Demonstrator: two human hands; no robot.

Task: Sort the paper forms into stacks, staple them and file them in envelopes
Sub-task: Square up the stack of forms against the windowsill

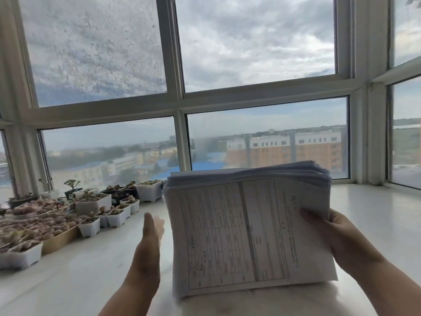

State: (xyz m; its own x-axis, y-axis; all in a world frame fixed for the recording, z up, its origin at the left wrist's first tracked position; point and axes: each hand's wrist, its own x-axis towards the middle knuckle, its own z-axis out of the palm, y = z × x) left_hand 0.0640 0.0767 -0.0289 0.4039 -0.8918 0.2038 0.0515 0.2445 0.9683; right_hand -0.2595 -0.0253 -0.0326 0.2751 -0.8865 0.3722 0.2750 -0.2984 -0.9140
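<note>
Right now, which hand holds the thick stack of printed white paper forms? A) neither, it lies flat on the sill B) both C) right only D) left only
C: the right hand grips the right edge of the thick stack of printed white paper forms, while the left hand is open with straight fingers, apart from the paper.

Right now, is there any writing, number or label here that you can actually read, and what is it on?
No text is readable.
Thick stack of white printed paper forms, gripped by the right hand: ruled tables and printed lines, too blurred to read.
Small white plastic plant pots on the white sill: no labels visible.
</note>
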